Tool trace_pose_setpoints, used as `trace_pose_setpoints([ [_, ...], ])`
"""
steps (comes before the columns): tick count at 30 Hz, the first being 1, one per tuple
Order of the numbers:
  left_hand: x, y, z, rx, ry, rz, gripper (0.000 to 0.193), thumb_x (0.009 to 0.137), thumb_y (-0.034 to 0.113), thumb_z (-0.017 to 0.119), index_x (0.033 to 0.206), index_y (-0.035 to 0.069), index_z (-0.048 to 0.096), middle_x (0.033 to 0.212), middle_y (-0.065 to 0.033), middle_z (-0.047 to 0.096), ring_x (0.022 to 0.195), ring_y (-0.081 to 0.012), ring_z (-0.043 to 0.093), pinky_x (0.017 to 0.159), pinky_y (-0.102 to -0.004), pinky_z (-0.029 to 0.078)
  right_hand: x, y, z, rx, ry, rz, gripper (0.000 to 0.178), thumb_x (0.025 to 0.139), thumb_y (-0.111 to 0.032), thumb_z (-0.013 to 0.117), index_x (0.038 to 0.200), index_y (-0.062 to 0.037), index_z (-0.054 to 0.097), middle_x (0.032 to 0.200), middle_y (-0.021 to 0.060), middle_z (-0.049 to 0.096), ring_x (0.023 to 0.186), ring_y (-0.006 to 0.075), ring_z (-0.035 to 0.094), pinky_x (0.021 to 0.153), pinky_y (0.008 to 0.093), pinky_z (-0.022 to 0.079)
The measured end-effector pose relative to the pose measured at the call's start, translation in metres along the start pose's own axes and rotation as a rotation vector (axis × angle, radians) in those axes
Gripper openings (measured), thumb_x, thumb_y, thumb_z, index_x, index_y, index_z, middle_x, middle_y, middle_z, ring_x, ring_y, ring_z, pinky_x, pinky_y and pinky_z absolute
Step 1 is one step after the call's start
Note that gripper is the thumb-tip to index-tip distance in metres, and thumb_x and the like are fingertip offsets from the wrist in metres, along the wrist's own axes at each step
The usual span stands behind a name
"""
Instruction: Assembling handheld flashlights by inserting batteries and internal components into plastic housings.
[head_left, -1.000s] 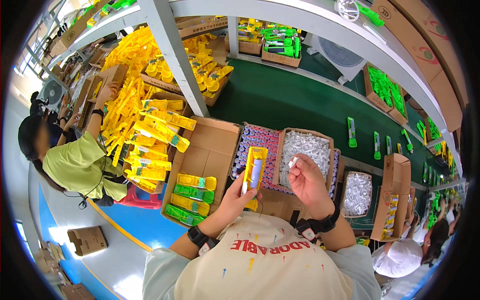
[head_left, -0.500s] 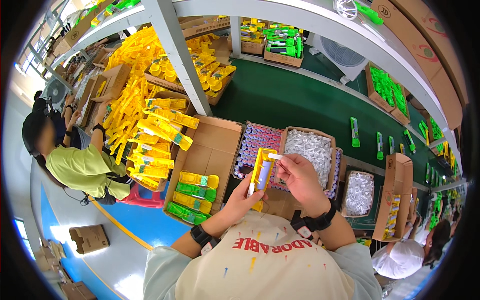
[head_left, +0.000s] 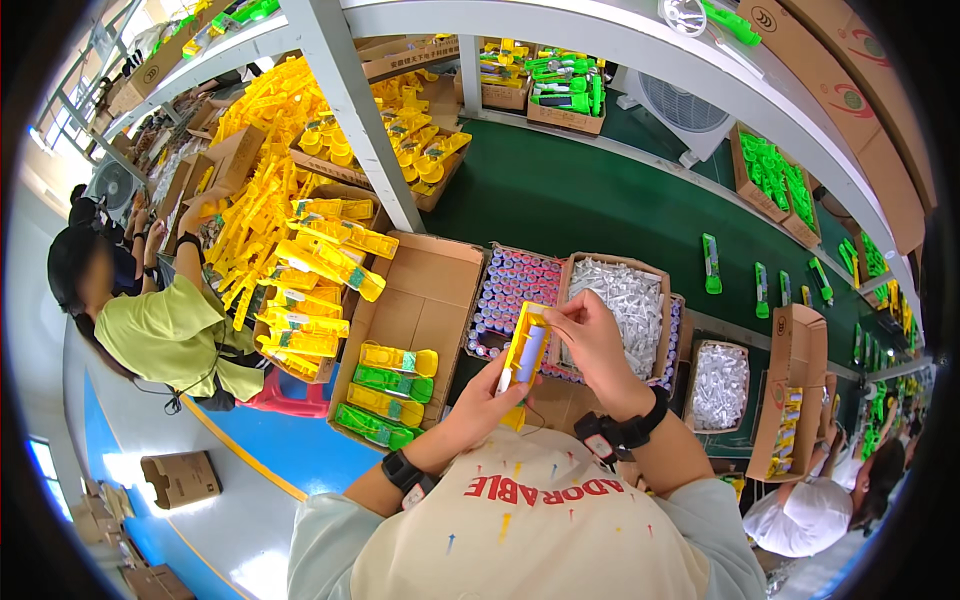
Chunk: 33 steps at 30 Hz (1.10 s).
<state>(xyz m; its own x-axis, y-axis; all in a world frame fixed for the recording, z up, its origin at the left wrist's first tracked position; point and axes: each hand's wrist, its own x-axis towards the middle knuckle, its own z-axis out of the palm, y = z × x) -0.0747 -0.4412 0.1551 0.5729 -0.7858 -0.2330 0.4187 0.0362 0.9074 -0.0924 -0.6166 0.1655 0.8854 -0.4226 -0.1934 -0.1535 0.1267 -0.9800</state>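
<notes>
My left hand (head_left: 478, 408) is closed round the lower part of a yellow plastic flashlight housing (head_left: 515, 352), held tilted before my chest. A purple cylindrical battery (head_left: 531, 348) lies in the housing's open hollow. At the housing's upper end, my right hand (head_left: 597, 345) pinches with thumb and forefinger. The small white plastic piece in that pinch is mostly hidden by the fingers. Just beyond my right hand stands a carton of white plastic pieces (head_left: 622, 300). A tray of upright batteries (head_left: 512, 285) is beyond the housing.
A carton (head_left: 425, 285) on the left holds several yellow and green housings (head_left: 395, 385). Yellow parts (head_left: 285, 130) are heaped behind it, by a grey shelf post (head_left: 355, 110). A box of silvery-white parts (head_left: 718, 388) stands right. A co-worker in a green shirt (head_left: 165, 335) works at far left.
My right hand has brought the white piece against the housing's upper end; before, the piece stuck out in plain sight. The housing has tilted slightly. The co-worker's arm at left has shifted.
</notes>
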Motion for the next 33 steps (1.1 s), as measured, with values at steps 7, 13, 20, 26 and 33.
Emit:
trace_pose_setpoints([
  [7, 0.002, 0.0, 0.001, -0.006, -0.025, -0.046, 0.04, 0.086, 0.008, 0.044, 0.125, 0.006, 0.033, 0.102, -0.0077, 0.053, 0.079, -0.0125, 0.053, 0.07, -0.0278, 0.046, 0.008, -0.001, -0.001, 0.12, -0.134, 0.052, 0.025, 0.077, -0.015, 0.062, 0.092, -0.0024, 0.047, 0.076, 0.0039, 0.054, 0.066, 0.0077, 0.048, 0.053, 0.0212, 0.04],
  [13, 0.008, -0.002, 0.005, -0.065, -0.084, -0.11, 0.039, 0.087, 0.01, 0.045, 0.124, 0.007, 0.032, 0.097, -0.0073, 0.054, 0.074, -0.0132, 0.055, 0.068, -0.0278, 0.047, 0.016, 0.013, -0.008, -0.038, -0.064, 0.149, 0.03, 0.079, -0.018, 0.06, 0.099, -0.0005, 0.045, 0.081, 0.0052, 0.056, 0.068, 0.0079, 0.05, 0.056, 0.0197, 0.038],
  [20, 0.019, -0.011, -0.001, -0.131, 0.172, 0.029, 0.039, 0.091, 0.017, 0.038, 0.126, 0.006, 0.029, 0.106, -0.0086, 0.05, 0.093, -0.0141, 0.05, 0.082, -0.0283, 0.041, -0.009, 0.007, -0.004, -0.078, -0.229, 0.066, 0.03, 0.082, -0.021, 0.055, 0.1, 0.0016, 0.047, 0.082, 0.007, 0.058, 0.072, 0.0124, 0.054, 0.059, 0.0257, 0.042],
  [26, 0.031, -0.02, -0.017, 0.115, 0.232, 0.19, 0.043, 0.092, 0.024, 0.038, 0.128, 0.003, 0.03, 0.116, -0.0099, 0.046, 0.109, -0.0188, 0.044, 0.093, -0.0311, 0.034, -0.013, 0.022, -0.02, -0.652, -0.629, 0.061, 0.023, 0.083, -0.019, 0.05, 0.083, 0.0024, 0.057, 0.067, 0.0085, 0.059, 0.057, 0.0137, 0.056, 0.055, 0.0261, 0.046],
  [33, 0.003, -0.042, -0.172, 1.679, 0.729, -0.499, 0.039, 0.082, 0.038, 0.047, 0.093, 0.004, 0.06, 0.099, -0.0126, 0.057, 0.093, -0.0278, 0.053, 0.076, -0.0407, 0.041, 0.042, 0.015, -0.129, -0.564, -0.01, 0.202, 0.018, 0.082, -0.012, 0.046, 0.081, 0.0007, 0.058, 0.061, 0.0052, 0.057, 0.049, 0.0093, 0.053, 0.045, 0.0233, 0.043],
])
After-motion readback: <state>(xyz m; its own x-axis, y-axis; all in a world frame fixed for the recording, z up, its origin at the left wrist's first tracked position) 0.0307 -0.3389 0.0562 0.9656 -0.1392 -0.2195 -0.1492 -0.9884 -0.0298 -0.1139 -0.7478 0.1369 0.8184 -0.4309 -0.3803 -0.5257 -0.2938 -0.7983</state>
